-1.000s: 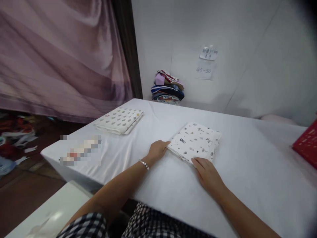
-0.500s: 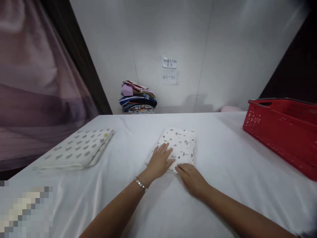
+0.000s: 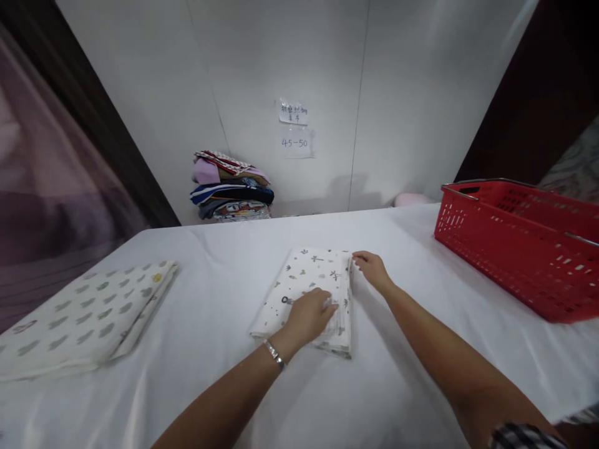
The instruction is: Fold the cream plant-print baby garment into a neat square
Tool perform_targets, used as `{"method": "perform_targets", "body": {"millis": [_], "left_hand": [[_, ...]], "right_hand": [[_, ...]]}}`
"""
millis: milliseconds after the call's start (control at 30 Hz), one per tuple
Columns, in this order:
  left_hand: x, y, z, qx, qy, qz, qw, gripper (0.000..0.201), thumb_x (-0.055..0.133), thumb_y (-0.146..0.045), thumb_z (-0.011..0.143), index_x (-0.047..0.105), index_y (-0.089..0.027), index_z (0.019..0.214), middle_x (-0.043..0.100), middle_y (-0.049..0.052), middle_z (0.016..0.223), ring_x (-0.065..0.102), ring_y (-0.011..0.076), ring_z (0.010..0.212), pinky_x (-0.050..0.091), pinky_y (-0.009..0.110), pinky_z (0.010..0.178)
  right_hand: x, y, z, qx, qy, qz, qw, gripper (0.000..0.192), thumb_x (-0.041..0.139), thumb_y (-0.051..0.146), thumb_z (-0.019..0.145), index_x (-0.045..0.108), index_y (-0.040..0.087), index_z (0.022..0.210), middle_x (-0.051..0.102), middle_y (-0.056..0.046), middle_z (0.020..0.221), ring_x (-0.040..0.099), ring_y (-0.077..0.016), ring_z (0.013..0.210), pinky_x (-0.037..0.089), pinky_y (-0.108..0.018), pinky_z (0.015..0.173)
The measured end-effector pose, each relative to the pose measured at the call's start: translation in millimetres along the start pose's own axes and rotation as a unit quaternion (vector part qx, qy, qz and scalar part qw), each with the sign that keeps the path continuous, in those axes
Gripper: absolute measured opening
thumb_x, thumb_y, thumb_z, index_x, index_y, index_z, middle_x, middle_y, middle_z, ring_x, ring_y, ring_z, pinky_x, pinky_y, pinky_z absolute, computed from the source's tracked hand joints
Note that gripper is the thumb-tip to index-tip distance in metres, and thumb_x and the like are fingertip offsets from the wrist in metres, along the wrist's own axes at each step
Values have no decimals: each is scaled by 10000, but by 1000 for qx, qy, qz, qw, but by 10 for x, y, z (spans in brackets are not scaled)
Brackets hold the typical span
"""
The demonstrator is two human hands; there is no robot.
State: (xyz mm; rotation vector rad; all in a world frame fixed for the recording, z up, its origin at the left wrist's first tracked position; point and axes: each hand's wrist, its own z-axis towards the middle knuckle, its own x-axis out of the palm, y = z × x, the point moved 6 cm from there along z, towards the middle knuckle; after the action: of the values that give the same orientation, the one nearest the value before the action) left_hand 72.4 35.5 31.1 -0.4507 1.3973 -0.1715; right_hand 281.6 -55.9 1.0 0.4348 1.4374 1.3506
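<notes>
A folded white cloth (image 3: 299, 274) printed with small grey palms and other figures lies flat on the white-covered table in front of me. My left hand (image 3: 306, 317), a silver bracelet at its wrist, rests on the near middle of this cloth. Its fingers are bent, with a gap between thumb and forefinger. At the cloth's far right corner is my right hand (image 3: 372, 269), its thumb and fingers closed on the edge. Along the right side several layers of the fold show.
Another folded cloth (image 3: 88, 312) with leaf-like prints lies at the left. A red plastic basket (image 3: 505, 249) stands at the right. Behind the table's far edge is a stack of folded fabrics (image 3: 231, 187) against the wall, with paper signs (image 3: 296, 142) above.
My right hand has moved from the cloth's near edge to its far right corner and closed there. My left hand's fingers, spread before, are now bent. The view has shifted right.
</notes>
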Motion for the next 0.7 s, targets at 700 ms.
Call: {"method": "perform_targets", "body": {"millis": [700], "left_hand": [[299, -22, 1190, -130, -21, 50, 990, 311, 481, -448, 840, 500, -189, 1011, 613, 82, 1018, 594, 230, 916, 412, 313, 732]], "right_hand": [[127, -333, 793, 37, 249, -11, 968, 219, 599, 161, 710, 729, 155, 886, 681, -42, 706, 592, -140, 659, 419, -188, 486]]}}
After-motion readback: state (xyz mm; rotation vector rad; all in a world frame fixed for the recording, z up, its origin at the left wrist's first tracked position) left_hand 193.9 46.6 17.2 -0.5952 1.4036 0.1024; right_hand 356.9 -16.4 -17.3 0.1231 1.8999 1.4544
